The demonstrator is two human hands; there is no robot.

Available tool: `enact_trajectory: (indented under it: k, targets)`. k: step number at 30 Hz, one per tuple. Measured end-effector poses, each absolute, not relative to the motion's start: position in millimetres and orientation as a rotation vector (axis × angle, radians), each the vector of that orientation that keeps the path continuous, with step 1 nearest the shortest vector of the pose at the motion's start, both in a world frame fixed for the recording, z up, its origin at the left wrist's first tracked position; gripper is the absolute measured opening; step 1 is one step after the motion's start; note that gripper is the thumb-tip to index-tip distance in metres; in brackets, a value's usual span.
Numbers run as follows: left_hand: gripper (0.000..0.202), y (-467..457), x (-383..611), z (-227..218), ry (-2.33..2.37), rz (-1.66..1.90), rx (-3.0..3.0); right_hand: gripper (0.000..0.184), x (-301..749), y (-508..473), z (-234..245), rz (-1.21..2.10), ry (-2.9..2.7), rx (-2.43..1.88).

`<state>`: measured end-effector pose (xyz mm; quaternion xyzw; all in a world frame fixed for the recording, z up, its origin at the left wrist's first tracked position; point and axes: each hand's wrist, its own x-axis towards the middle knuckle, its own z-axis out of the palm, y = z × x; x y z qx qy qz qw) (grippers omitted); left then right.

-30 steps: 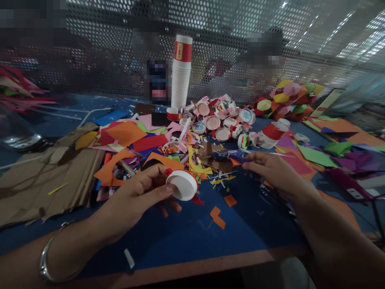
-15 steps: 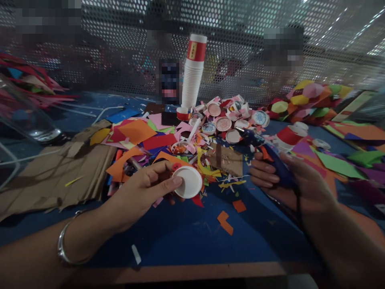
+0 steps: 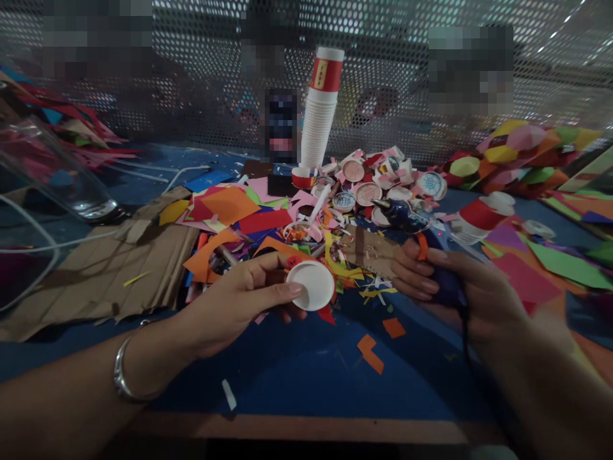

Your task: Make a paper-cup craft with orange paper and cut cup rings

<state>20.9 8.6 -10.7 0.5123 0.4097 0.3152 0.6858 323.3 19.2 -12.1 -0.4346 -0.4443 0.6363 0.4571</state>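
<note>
My left hand is closed on a small white paper cup bottom with red trim, held over the blue table with its round base facing me. My right hand grips a dark blue glue gun with an orange trigger, its nozzle pointing left and away over a brown cardboard piece. A dark cord runs from the gun down past my wrist. Coloured paper scraps lie just beyond both hands.
A tall stack of white paper cups stands at the back by a perforated metal screen. Several cut cup bottoms are piled beside it. Flattened brown cardboard lies left, a clear container far left, coloured paper pieces right.
My right hand went from lying flat on the table to picking up and gripping the glue gun. My left hand kept hold of the white cup bottom. The view shifted slightly.
</note>
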Motion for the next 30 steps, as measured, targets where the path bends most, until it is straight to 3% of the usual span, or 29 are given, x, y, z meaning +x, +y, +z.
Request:
enact_trajectory:
  k: [5,11,19,25,30]
  targets:
    - [0.008,8,22,-12,0.899,0.792,1.188,0.024,324,17,-16,1.588,-1.132,-1.071]
    - [0.015,5,24,-12,0.953,0.814,1.122,0.023,324,13,-15,1.557,-1.182,-1.122]
    - [0.035,7,23,-13,0.749,0.801,1.035,0.047,327,11,-21,1.467,-1.329,-1.284]
    - [0.049,7,25,-19,0.802,0.828,1.124,0.037,315,6,-17,1.348,-1.3,-1.337]
    - [0.062,6,27,-21,0.826,0.853,1.133,0.041,311,4,-22,1.318,-1.326,-1.297]
